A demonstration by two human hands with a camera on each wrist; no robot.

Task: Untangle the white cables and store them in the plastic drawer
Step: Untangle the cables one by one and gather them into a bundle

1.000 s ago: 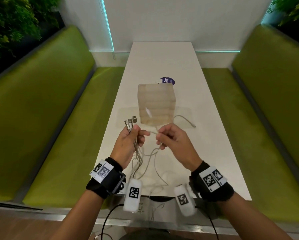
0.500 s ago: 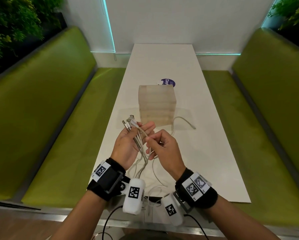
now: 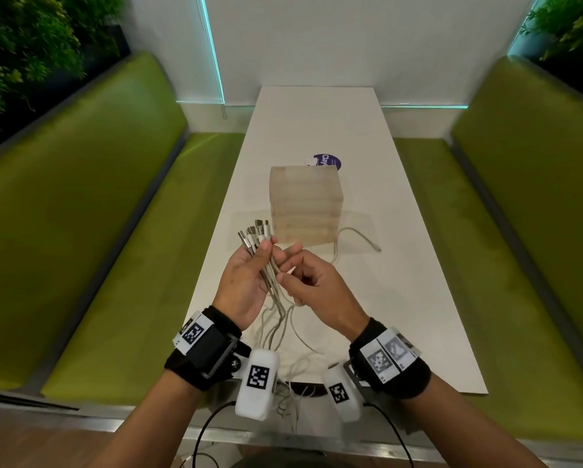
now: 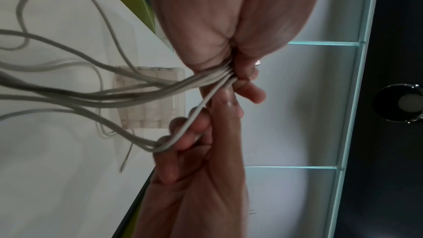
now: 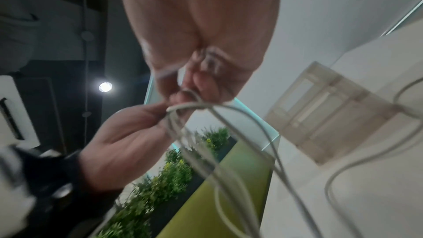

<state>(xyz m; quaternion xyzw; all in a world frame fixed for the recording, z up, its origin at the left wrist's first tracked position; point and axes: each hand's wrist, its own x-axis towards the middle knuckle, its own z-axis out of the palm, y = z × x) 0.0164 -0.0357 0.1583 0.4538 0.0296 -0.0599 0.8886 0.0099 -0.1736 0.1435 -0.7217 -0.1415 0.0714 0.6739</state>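
Observation:
My left hand [image 3: 249,275] grips a bundle of several white cables [image 3: 273,282] just below their metal plugs [image 3: 254,233], which fan upward. My right hand [image 3: 303,282] is beside it, its curled fingers hooked round one cable of the bundle [image 4: 183,133]. The cables hang down in loops to the near edge of the white table [image 3: 418,265]. A translucent plastic drawer unit [image 3: 305,206] stands on the table just beyond the hands, drawers closed. Another white cable [image 3: 357,236] lies at its right base. The left wrist view shows the bundle [image 4: 213,77] pinched between thumb and fingers.
Green padded benches [image 3: 80,231] [image 3: 519,231] flank the narrow table. A purple round sticker [image 3: 329,162] lies behind the drawer unit. Black camera leads [image 3: 212,430] dangle below my wrists at the table's near edge.
My right hand has moved left from holding a strand apart, coming up against the left hand's bundle. One more plug end has joined the fanned plugs in my left hand.

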